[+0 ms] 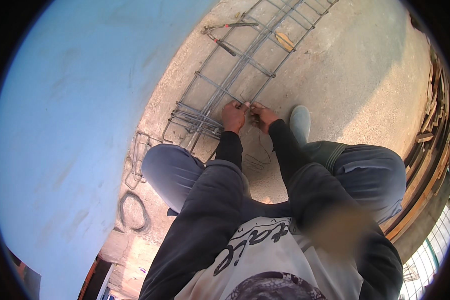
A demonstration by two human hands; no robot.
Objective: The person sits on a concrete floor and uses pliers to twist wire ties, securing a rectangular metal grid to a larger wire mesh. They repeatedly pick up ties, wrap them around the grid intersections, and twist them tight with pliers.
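A long steel rebar cage [246, 59] of lengthwise bars and cross stirrups lies on the concrete, running away from me. At its near right side, my left hand [233, 117] and my right hand [263, 118] meet around a joint of bar and stirrup. Both are closed, fingertips pinched close together on thin tie wire; the fingers partly hide it. Below my right hand the tie wire [260, 142] trails down to loose loops on the floor. Several stirrups are bunched [197, 120] at the cage's near end, left of my left hand.
Pincers [224, 28] with black and red handles lie across the cage's far left side. Loose stirrups [138, 159] and a wire coil [133, 212] lie by the blue wall [80, 115]. A dry leaf [285, 42] rests at the cage. Stacked timber [425, 165] lines the right edge.
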